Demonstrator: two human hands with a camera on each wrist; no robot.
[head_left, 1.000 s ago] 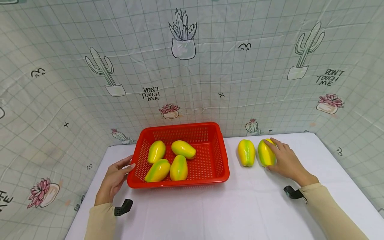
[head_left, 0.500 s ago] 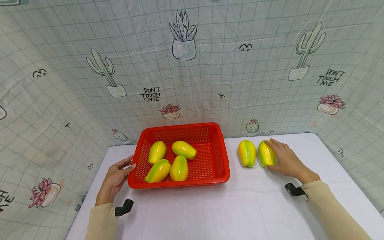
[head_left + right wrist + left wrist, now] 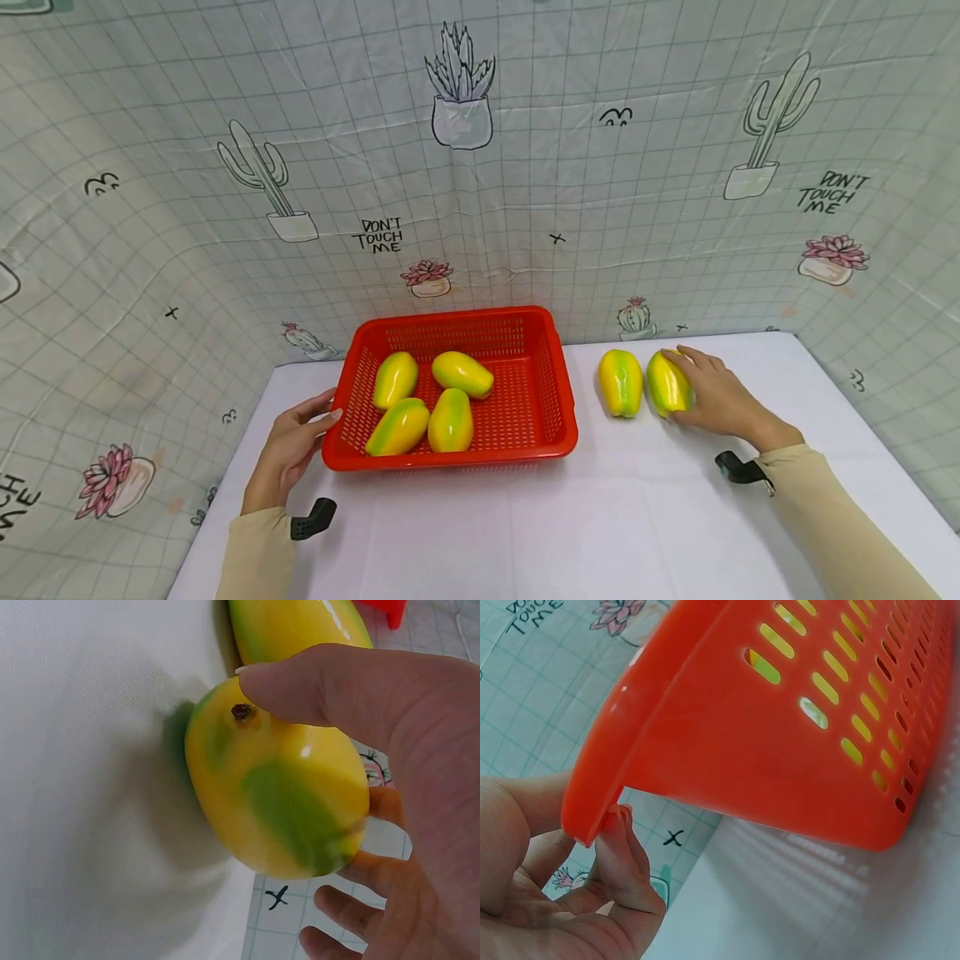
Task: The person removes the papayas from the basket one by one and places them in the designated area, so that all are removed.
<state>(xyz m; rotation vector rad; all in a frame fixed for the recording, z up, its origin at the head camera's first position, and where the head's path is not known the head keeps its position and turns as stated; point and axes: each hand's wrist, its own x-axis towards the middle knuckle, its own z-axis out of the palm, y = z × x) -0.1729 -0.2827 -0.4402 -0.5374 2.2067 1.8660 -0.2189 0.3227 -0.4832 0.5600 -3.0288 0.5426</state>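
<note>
Right hand (image 3: pixel 716 398): its grip is wrapped on the outer papaya (image 3: pixel 667 383), thumb near the stem end and fingers round the far side; in the right wrist view the palm hides the fruit's right flank.
Outer papaya: lies on the white tabletop (image 3: pixel 600 517) at about 2 o'clock from the table's middle.
Second papaya (image 3: pixel 621 382): just beside the held one, toward 9 o'clock from it; whether the two touch is hard to tell, and the right wrist view cuts off its top.
Left hand (image 3: pixel 288 450): fingertips grip the red basket's (image 3: pixel 558 392) near-left rim corner at 9 o'clock, fingers under the lip; the left wrist view shows little of the thumb.
Basket contents: four papayas (image 3: pixel 431 400), seen only as yellow glimpses through the slots from the left wrist.
</note>
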